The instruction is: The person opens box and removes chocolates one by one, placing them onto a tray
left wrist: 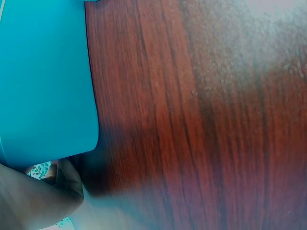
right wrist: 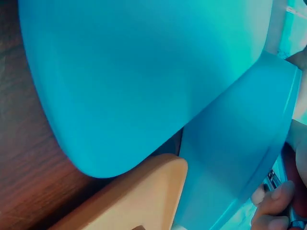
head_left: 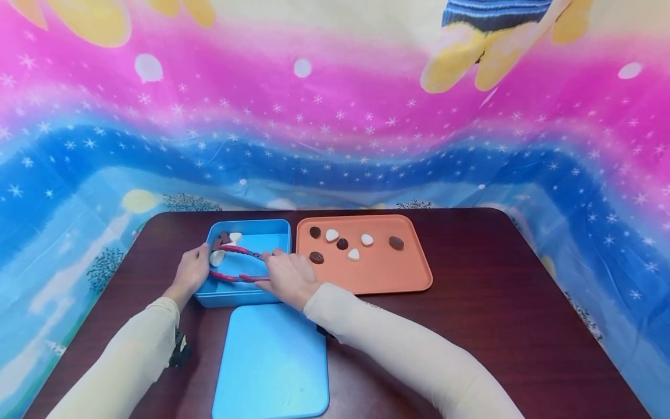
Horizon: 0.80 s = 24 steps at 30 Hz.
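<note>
My left hand [head_left: 191, 270] holds the left wall of an open blue box [head_left: 290, 235] at its rim; in the left wrist view that hand [left wrist: 43, 196] shows at the box's side. My right hand [head_left: 290, 276] grips a pair of red tongs [head_left: 237, 249] over the box. The tongs' arms are spread apart and point left, nothing visible between their tips. Inside the box, brown chocolate pieces [head_left: 225, 237] and white ones [head_left: 217, 258] lie in the far left part, near the upper arm. In the right wrist view, the right hand's fingers [right wrist: 274, 203] curl round the handles.
Right of the box lies an orange tray [head_left: 392, 279] with several dark chocolates [head_left: 396, 242] and white pieces [head_left: 367, 239]. A flat blue lid [head_left: 272, 361] rests on the dark wood table [head_left: 471, 326] in front of the box. A patterned cloth [head_left: 335, 116] hangs behind.
</note>
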Motion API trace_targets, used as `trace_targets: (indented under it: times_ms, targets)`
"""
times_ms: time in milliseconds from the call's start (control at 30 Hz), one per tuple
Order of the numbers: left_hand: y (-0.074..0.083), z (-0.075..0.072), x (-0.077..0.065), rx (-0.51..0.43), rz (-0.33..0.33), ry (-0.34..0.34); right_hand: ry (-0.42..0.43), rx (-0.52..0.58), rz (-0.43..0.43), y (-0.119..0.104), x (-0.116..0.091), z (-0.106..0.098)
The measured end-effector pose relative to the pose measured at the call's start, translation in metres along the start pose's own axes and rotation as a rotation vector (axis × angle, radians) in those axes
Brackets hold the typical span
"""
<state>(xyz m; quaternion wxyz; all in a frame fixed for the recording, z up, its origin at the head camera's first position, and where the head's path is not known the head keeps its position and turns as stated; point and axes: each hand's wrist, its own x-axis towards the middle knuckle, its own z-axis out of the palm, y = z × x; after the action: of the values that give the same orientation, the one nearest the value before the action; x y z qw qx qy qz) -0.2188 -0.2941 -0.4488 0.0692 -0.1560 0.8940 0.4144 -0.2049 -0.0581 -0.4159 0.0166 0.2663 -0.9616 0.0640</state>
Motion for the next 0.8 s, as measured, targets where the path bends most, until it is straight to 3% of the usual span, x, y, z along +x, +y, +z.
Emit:
trace_targets:
  times_ms: [333,800]
  targets:
    - [-0.0010,-0.0007,0.0022,0.020,0.007,-0.005,-0.029,-0.009,0.026,-0.0016,0.0018,0.0052]
    - [-0.0015,0.0002,0.0020,0.021,0.003,-0.007,0.001,-0.040,0.043,-0.0034,0.0000,0.0087]
